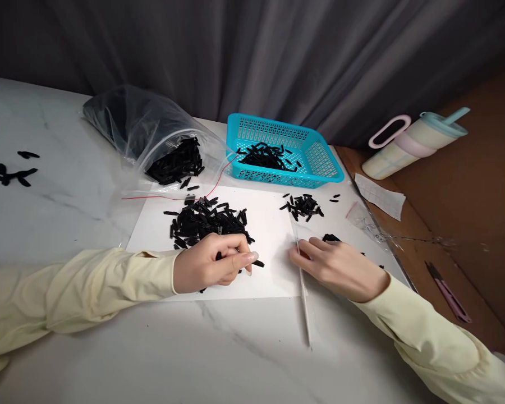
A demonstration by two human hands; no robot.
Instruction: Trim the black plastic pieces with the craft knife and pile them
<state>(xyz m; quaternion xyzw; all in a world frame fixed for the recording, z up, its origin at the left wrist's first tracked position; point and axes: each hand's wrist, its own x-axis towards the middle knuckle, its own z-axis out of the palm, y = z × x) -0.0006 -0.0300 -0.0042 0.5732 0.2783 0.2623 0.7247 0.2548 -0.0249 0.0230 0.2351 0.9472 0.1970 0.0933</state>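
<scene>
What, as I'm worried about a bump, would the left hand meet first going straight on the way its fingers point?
Most likely the right hand or the thin pale stick at its fingertips, just across the white sheet. Depth is unclear in one view, so the left hand might pass above.

Clock positions are taken from picture centre. At seven o'clock, the left hand (pixel 216 261) hides the inner end of its black strip (pixel 258 264) and part of the large pile (pixel 210 220). At four o'clock, the right hand's (pixel 336 266) fingertips are partly concealed; its hold on the white stick (pixel 305 314) is undetermined. That hand partly covers a dark heap (pixel 331 238). At nine o'clock, loose pieces (pixel 8 176) run past the frame edge. Both sleeves (pixel 109 283) are cut off. Marks on the paper slip (pixel 381 197), three o'clock, are illegible.
</scene>
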